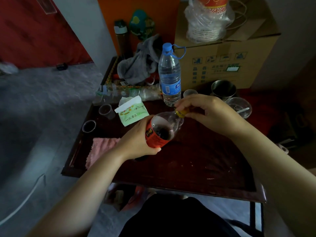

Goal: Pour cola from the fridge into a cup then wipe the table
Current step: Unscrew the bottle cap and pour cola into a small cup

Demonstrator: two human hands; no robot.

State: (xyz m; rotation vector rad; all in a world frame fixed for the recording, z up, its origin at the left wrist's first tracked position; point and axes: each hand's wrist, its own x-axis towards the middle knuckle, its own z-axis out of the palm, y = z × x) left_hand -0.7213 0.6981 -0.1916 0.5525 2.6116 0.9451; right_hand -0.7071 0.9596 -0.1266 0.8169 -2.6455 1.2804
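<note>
Red-labelled cola bottle (160, 132) tilts above the surface (196, 161), my left hand (136, 142) wrapped round its middle, right fingers (189, 108) pinching the yellow cap (181, 113). Thin plastic, part-full, probably light and squashy, so I'd grip gently.

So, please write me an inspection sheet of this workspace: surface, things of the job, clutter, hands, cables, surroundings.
Surface: dark wooden table, scratched, with pale specks.
Job's things: cola bottle, tilted, partly full, yellow cap on; small clear cup behind the hands; pink cloth at the left edge.
Clutter: water bottle, tissue pack, grey cloth, metal mug, plastic bowl, two small cups at the left.
Hands: left hand has its grip around the cola bottle's label; right hand pinches the cap.
Cables: white cord on the floor.
Surroundings: cardboard box, stacked paper cups on it, red door.
</note>
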